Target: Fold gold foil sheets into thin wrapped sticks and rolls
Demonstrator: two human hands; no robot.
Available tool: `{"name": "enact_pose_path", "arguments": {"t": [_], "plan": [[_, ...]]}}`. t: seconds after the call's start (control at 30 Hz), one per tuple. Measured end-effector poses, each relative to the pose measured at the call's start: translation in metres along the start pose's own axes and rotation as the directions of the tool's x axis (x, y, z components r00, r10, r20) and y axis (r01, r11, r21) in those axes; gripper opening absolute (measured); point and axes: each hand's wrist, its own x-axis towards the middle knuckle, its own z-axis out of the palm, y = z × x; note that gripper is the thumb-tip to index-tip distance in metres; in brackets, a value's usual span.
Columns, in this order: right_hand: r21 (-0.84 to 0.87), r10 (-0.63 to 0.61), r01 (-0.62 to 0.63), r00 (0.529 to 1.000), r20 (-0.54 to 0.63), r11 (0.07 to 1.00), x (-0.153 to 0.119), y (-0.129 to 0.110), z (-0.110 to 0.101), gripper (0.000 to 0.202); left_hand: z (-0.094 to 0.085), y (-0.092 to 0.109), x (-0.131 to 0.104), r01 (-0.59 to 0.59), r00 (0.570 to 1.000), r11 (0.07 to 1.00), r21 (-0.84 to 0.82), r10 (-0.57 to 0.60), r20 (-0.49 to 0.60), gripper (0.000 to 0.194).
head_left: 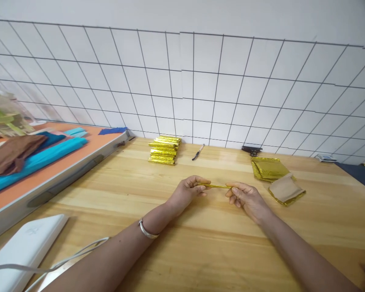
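A thin strip of gold foil (216, 186) is stretched level between my two hands, above the wooden table (170, 259). My left hand (190, 192) pinches its left end between thumb and fingers, and a silver bangle (146, 230) circles that wrist. At the strip's other end, my right hand (242, 196) is closed on it in the same kind of pinch. Behind my left hand lies a row of rolled gold foil tubes (164, 151). Gold foil sheets with brown paper backing (286, 188) lie to the right of my right hand.
A pen (198, 152) and a black stapler-like object (252, 150) lie near the tiled wall (207, 85). To the left, an orange surface (106, 140) holds blue (57, 152) and brown rolled material (15, 154). A white box-like device (27, 247) with cables (79, 253) sits front left.
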Motion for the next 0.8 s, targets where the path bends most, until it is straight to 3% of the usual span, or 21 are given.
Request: {"name": "enact_pose_path", "arguments": {"t": [0.17, 0.4, 0.6, 0.8], "plan": [[0.018, -0.019, 0.020, 0.998, -0.059, 1.000, 0.002, 0.001, -0.003, 0.029, -0.004, -0.001, 0.004, -0.062, 0.995, 0.996, 0.070, 0.068, -0.080, 0.025], [0.036, -0.059, 0.062, 0.995, -0.085, 0.997, 0.004, -0.004, -0.010, 0.023, 0.008, 0.007, -0.002, -0.064, 0.996, 0.993, 0.096, 0.057, 0.075, 0.023], [-0.009, -0.081, 0.081, 0.996, -0.028, 0.997, 0.002, -0.004, -0.008, 0.025, 0.005, 0.002, 0.000, -0.126, 0.992, 0.990, 0.064, 0.127, -0.023, 0.024], [-0.098, -0.119, 0.113, 0.992, -0.052, 0.989, 0.000, 0.001, -0.007, 0.028, -0.001, -0.003, 0.002, -0.113, 0.986, 0.990, 0.085, 0.101, 0.131, 0.025]]}}
